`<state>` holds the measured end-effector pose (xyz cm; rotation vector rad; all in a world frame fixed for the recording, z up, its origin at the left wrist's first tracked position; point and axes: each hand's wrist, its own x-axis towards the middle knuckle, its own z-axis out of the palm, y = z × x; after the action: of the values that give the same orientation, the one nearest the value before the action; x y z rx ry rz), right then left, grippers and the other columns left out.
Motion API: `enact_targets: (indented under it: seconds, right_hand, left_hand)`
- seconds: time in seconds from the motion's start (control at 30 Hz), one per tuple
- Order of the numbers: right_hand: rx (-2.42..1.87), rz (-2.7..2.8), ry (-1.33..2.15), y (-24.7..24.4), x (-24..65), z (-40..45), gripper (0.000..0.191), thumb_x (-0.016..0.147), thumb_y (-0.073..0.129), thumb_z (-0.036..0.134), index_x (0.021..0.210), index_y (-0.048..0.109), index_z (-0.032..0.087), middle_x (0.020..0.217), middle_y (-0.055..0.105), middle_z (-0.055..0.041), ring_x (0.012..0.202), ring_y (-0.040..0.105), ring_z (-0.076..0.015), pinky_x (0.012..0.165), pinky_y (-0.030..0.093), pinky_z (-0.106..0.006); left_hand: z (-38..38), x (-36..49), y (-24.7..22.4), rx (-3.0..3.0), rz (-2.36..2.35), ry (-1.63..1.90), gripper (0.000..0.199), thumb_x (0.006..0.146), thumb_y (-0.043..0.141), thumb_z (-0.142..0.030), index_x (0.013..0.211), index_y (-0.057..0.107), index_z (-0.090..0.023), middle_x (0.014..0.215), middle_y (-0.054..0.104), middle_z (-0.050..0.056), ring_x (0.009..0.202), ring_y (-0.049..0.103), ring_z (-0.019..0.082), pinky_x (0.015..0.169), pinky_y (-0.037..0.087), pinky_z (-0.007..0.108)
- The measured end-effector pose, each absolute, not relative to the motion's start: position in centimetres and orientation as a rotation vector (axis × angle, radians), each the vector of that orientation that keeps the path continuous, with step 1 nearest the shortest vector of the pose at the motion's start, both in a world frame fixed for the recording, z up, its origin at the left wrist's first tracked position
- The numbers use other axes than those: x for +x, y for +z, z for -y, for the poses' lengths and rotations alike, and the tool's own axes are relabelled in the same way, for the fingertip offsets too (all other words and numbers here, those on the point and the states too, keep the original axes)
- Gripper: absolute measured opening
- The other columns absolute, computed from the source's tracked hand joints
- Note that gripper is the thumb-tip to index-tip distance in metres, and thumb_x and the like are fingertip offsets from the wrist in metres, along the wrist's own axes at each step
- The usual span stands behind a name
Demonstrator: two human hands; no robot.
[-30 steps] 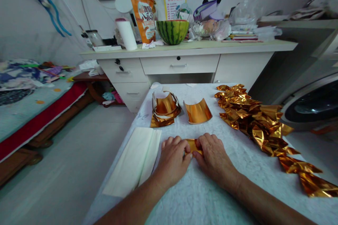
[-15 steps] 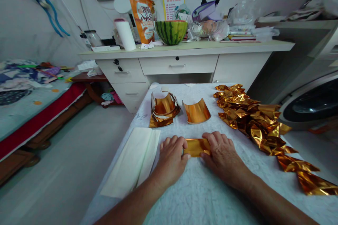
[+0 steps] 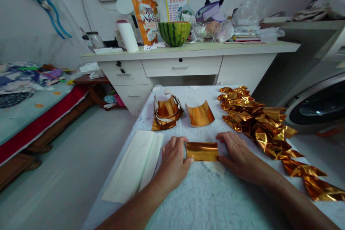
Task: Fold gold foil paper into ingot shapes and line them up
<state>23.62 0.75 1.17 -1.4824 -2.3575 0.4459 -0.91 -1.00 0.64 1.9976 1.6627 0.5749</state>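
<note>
Dim, cool, diffuse light is recorded. Bright glare is noted on the gold foil sheet and crumpled foil strip. Soft shadow is cast on the tablecloth. The washing machine is skewed by wide-angle distortion.

White desk | pale wall | grey floor | 1 bed, left

Cloth-covered table: white sheets, gold strip, curled foils, crinkled foil pile.
</note>
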Motion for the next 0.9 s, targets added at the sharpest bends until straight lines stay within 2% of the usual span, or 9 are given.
enact_targets:
  seconds: [0.2, 0.33, 0.47, 0.7, 0.9]
  right_hand:
    - [-1.476, 2.259, 0.613, 1.76, 23.41, -1.03, 0.026, 0.080, 0.065, 0.030, 0.103, 0.056, 0.021, 0.106, 0.056, -0.0071, 0.100, 0.052, -0.0250, 0.087, 0.043, -0.039]
    - [-1.441, 2.292, 0.669, 1.77, 23.13, -1.14, 0.008, 0.080, 0.064, 0.022, 0.087, 0.061, 0.022, 0.101, 0.056, -0.0050, 0.098, 0.050, -0.0235, 0.084, 0.041, -0.037]
    - [-1.420, 2.308, 0.721, 2.03, 22.82, -1.13, 0.008, 0.078, 0.062, 0.014, 0.077, 0.061, 0.022, 0.097, 0.057, -0.0039, 0.096, 0.050, -0.0224, 0.082, 0.040, -0.036]
    - [-1.280, 2.209, 0.759, 2.27, 22.87, -1.28, 0.009, 0.089, 0.055, 0.025, 0.080, 0.056, 0.022, 0.090, 0.059, -0.0037, 0.090, 0.053, -0.0215, 0.081, 0.041, -0.037]
    - [-1.234, 1.990, 0.899, 2.11, 22.66, -1.17, 0.013, 0.089, 0.059, 0.036, 0.089, 0.061, 0.023, 0.105, 0.063, -0.0055, 0.103, 0.056, -0.0235, 0.092, 0.041, -0.039]
  left_hand:
    - [0.89, -1.01, 0.69, 2.005, -1.614, 0.647, 0.035, 0.074, 0.061, -0.014, 0.107, 0.053, -0.024, 0.110, 0.053, 0.003, 0.112, 0.049, 0.023, 0.097, 0.035, 0.040]
    - [0.65, -0.93, 0.79, 2.007, -1.614, 0.637, 0.024, 0.073, 0.062, -0.013, 0.095, 0.058, -0.023, 0.103, 0.056, 0.002, 0.105, 0.051, 0.023, 0.093, 0.036, 0.039]
    - [0.59, -0.94, 0.97, 2.023, -1.592, 0.615, 0.016, 0.073, 0.065, -0.017, 0.088, 0.063, -0.022, 0.097, 0.059, 0.002, 0.100, 0.051, 0.024, 0.090, 0.036, 0.039]
    - [0.34, -1.27, 1.33, 1.934, -1.499, 0.749, 0.005, 0.076, 0.065, -0.023, 0.081, 0.065, -0.020, 0.095, 0.061, 0.003, 0.097, 0.051, 0.024, 0.088, 0.039, 0.038]
    - [0.19, -1.66, 0.92, 1.746, -1.423, 0.915, 0.014, 0.082, 0.060, -0.031, 0.087, 0.064, -0.019, 0.091, 0.062, 0.004, 0.095, 0.055, 0.023, 0.087, 0.040, 0.035]
